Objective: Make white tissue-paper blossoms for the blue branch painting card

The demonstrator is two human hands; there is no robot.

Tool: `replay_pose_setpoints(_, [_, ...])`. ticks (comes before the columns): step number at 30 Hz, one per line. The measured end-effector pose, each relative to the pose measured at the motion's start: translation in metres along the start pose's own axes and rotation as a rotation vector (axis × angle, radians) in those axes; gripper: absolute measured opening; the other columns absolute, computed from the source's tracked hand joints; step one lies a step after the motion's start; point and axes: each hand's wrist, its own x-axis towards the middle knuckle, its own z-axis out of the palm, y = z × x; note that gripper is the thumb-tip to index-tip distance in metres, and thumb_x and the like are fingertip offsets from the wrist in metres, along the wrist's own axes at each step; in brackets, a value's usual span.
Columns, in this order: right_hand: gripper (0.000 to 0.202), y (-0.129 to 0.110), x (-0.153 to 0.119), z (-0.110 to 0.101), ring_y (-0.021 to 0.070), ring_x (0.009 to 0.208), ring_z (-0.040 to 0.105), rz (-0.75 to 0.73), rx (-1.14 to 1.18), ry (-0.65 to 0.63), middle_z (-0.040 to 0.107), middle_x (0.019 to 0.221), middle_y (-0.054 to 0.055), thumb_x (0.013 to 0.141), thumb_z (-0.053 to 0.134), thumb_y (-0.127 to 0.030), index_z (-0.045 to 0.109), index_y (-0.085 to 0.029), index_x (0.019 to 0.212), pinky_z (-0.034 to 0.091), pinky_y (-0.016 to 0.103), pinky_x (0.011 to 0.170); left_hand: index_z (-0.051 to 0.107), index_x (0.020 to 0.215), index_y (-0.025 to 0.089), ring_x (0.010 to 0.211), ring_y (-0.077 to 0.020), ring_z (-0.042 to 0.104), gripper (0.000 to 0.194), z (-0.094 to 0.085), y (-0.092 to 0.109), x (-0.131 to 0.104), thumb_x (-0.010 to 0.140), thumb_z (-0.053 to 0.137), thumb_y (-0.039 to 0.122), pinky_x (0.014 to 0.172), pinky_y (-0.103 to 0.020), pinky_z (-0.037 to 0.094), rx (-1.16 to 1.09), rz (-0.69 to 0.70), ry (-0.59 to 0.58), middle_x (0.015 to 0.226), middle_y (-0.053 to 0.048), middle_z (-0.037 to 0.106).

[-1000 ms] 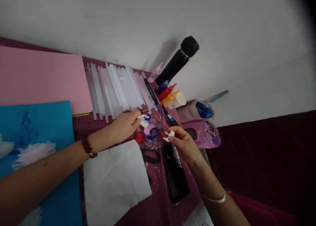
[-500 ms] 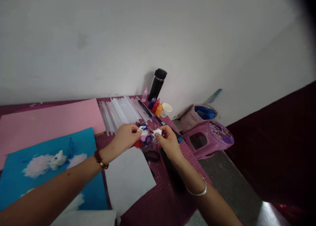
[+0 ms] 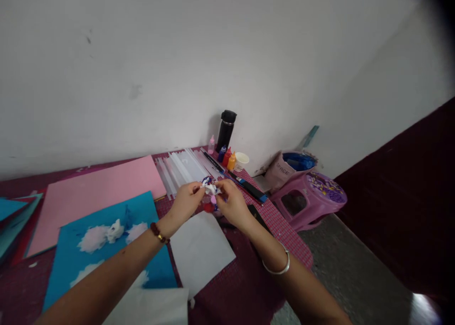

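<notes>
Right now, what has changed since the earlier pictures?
The left hand and right hand have drawn together; their paint-stained white tissues, apart before, now appear to meet. Neither visibly let go. The black flask and orange squeeze bottle stand as before.

2 hands point(image 3: 186, 202), 4 sm. btls point(image 3: 231, 162), 1 blk flask point(image 3: 224, 134), 1 cup point(image 3: 242, 158), 1 stool point(image 3: 313, 199).

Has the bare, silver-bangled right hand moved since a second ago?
Yes: judged against the round patch of red paint, the right hand has moved left, closer to it.
</notes>
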Motion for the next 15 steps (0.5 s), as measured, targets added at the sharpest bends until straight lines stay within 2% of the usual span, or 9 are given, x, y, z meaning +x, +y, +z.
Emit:
replay_pose_setpoints(4, [0.019, -0.015, 0.005, 0.002, 0.0164, 0.079, 0.056, 0.025, -0.057, 0.068, 0.06, 0.088, 0.005, 0.078, 0.053, -0.01, 0.06, -0.016, 0.094, 0.047, 0.03, 0.072, 0.063, 0.073, 0.016, 0.063, -0.0139, 0.046, 0.025, -0.013, 0.003, -0.01, 0.083, 0.047, 0.032, 0.058, -0.025, 0.032, -0.011, 0.057, -0.012, 0.066, 0.001, 0.056])
replay_pose_setpoints(9, [0.018, -0.042, 0.01, 0.019, 0.0186, 0.084, 0.057, -0.052, -0.167, 0.021, 0.06, 0.09, 0.008, 0.08, 0.052, -0.008, 0.061, -0.015, 0.094, 0.048, 0.033, 0.077, 0.061, 0.073, 0.017, 0.064, -0.0143, 0.046, 0.021, -0.032, 0.002, -0.028, 0.082, 0.051, 0.034, 0.06, -0.025, 0.033, -0.065, 0.044, 0.063, 0.065, 0.002, 0.054])
replay_pose_setpoints(12, [0.034, -0.062, 0.01, 0.036, 0.0215, 0.096, 0.057, -0.102, -0.2, -0.023, 0.059, 0.102, 0.012, 0.077, 0.047, -0.003, 0.057, -0.015, 0.107, 0.048, 0.038, 0.086, 0.058, 0.075, 0.017, 0.065, -0.0141, 0.048, 0.023, -0.044, -0.004, -0.037, 0.08, 0.055, 0.038, 0.06, -0.025, 0.036, -0.161, -0.015, 0.141, 0.068, 0.002, 0.056])
replay_pose_setpoints(15, [0.059, -0.082, 0.005, 0.051, 0.0231, 0.108, 0.056, -0.166, -0.141, -0.045, 0.057, 0.118, 0.015, 0.072, 0.043, 0.001, 0.044, -0.015, 0.129, 0.046, 0.042, 0.093, 0.055, 0.07, 0.017, 0.063, -0.0134, 0.05, 0.029, -0.058, -0.012, -0.046, 0.077, 0.058, 0.044, 0.059, -0.024, 0.037, -0.264, -0.091, 0.215, 0.066, 0.001, 0.054])
